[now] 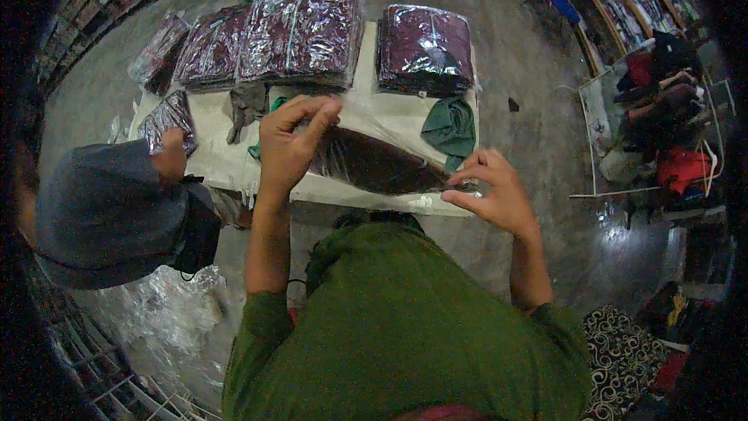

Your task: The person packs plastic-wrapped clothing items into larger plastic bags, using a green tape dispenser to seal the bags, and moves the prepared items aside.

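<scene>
My left hand (pixel 288 140) pinches the upper edge of a clear plastic bag (pixel 358 121) with a dark maroon folded item (pixel 374 164) in or under it on the pale table (pixel 202 164). At the bag's right end my right hand (pixel 495 191) holds the film between curved fingers and thumb. A crumpled green cloth (pixel 448 129) lies just above my right hand, and another green piece is partly hidden behind my left hand.
Several stacks of bagged maroon garments (pixel 300 31) line the table's back. A co-worker (pixel 117 210) at left handles a bagged item (pixel 167 113). A rack with piled clothes (pixel 654 125) stands right. Shelves line the edges; loose plastic (pixel 164 304) lies on the floor.
</scene>
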The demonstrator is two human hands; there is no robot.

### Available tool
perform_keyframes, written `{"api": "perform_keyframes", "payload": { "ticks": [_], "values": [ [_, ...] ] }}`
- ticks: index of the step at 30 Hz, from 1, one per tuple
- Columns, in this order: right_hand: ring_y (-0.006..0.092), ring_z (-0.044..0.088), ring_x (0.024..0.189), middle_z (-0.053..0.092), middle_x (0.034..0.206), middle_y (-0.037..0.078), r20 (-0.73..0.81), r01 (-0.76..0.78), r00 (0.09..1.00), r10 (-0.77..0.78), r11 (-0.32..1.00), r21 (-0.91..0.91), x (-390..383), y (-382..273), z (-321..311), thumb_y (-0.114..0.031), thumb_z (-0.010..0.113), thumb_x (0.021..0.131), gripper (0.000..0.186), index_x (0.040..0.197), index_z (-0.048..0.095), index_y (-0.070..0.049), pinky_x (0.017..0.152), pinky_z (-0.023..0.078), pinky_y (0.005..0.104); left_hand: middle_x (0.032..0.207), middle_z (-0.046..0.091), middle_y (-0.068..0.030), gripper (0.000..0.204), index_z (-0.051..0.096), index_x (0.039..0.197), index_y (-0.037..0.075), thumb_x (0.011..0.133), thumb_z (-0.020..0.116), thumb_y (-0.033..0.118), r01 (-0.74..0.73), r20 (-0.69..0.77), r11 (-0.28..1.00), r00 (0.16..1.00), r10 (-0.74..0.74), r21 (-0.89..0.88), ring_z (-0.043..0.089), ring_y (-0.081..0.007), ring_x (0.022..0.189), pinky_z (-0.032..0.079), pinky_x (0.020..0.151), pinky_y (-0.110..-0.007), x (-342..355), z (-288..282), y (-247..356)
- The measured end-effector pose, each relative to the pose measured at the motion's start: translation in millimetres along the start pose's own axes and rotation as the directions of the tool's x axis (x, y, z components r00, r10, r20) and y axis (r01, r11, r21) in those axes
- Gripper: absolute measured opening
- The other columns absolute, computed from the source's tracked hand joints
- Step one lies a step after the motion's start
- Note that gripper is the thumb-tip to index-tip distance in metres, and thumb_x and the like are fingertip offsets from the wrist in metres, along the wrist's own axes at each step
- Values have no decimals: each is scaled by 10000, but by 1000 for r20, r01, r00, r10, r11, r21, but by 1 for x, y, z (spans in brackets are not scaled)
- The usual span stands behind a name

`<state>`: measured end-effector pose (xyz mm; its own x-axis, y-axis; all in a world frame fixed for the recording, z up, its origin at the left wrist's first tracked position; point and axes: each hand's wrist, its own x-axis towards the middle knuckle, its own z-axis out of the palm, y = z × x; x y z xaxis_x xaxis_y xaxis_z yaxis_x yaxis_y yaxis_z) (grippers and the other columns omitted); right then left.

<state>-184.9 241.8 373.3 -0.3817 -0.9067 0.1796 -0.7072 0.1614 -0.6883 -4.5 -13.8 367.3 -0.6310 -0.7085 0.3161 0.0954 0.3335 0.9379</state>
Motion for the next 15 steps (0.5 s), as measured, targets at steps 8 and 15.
{"api": "perform_keyframes", "payload": {
  "ticks": [8, 15],
  "values": [
    [211, 591, 905, 631, 905, 51, 166, -289, 945, 281, 957, 26, -2, 11, -22, -251, 782, 753, 199, 877, 730, -104, 774, 463, 341, 858, 692, -62, 144, 709, 933, -28, 887, 668, 102, 134, -120, 990, 983, -138, -45, 622, -93, 759, 483, 724, -228, -6, -12, -11],
    [222, 623, 923, 672, 1001, 64, 75, -17, 997, 12, 998, 65, -10, 57, -6, -223, 754, 790, 197, 925, 732, -81, 817, 482, 330, 856, 691, -58, 137, 715, 941, -22, 878, 673, 92, 97, -150, 994, 985, -90, 42, 622, -103, 785, 476, 753, -229, -20, -28, -19]
  ]
}}
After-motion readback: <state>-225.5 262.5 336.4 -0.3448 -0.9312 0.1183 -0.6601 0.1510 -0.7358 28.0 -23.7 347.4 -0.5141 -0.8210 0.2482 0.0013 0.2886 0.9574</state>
